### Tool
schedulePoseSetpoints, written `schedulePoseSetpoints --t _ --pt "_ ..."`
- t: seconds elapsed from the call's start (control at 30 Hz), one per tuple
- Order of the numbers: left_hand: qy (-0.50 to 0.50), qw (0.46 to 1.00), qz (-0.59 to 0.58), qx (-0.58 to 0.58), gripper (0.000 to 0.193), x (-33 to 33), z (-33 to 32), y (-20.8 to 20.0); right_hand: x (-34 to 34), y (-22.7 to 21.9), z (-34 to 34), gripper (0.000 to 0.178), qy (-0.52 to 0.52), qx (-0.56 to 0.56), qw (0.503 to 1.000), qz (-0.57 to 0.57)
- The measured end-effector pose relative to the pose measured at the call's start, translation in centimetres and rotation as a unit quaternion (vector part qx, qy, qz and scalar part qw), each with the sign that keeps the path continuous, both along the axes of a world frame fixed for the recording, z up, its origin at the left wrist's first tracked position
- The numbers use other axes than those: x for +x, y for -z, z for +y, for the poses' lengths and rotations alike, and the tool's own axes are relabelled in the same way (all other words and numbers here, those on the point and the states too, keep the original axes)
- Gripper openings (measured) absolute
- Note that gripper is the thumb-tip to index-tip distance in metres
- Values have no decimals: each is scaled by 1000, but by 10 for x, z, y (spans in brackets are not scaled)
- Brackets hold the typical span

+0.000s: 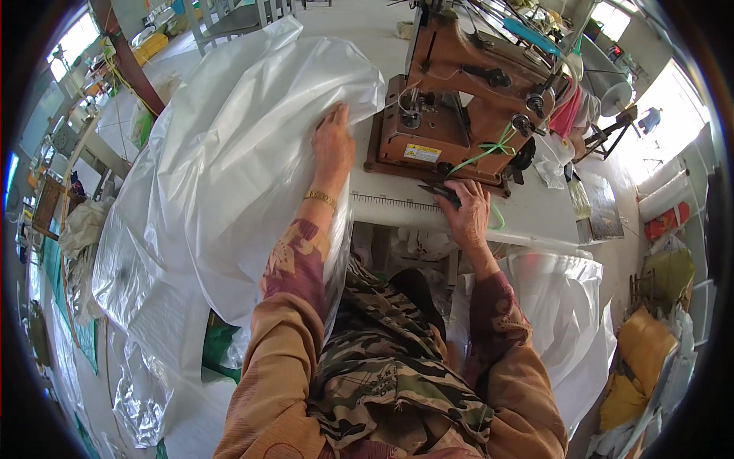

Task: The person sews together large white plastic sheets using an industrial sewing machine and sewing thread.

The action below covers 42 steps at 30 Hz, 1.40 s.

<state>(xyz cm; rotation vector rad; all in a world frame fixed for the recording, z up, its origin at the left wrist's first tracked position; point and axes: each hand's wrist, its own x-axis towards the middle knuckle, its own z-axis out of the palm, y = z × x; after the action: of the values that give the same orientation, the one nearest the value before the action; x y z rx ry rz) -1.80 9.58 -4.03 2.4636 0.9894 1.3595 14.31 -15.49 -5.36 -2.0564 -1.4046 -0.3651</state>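
A large sheet of translucent white plastic film (222, 153) is heaped over the left of the table and hangs down its front. My left hand (334, 149) lies on its right part, fingers stretched away from me over the film. In front of the sewing machine (428, 126), my right hand (468, 213) is closed on small black scissors (445, 193), whose blades point left; part of them is hidden under the fingers. The brown machine carries a yellow-and-white label. A green ribbon (497, 145) is tied on it, and a green strand shows beside my right hand.
A ruler strip (394, 202) runs along the table's front edge (535, 229). White plastic (554, 306) hangs or stands below at right. A grey chair (237, 19) is beyond the table. Yellow-orange sacks (642, 352) lie at far right, and a brown post (126, 57) rises at left.
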Motion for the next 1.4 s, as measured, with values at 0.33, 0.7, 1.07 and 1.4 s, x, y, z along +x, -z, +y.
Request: schedulePoseSetpoints --t 0.33,0.7,1.07,1.4 --pt "-17 997 -53 50 41 -13 -11 13 4 4 0 34 -20 -6 1000 -14" --pt "-24 996 -57 67 39 -13 -9 14 2 -28 -7 21 -111 -191 941 -257" --pt "-16 992 -85 96 38 -15 -13 11 -38 -91 63 34 -54 -42 989 -129" --pt "-11 989 -110 94 38 -13 -13 12 -38 -105 137 22 -37 -140 972 -187"
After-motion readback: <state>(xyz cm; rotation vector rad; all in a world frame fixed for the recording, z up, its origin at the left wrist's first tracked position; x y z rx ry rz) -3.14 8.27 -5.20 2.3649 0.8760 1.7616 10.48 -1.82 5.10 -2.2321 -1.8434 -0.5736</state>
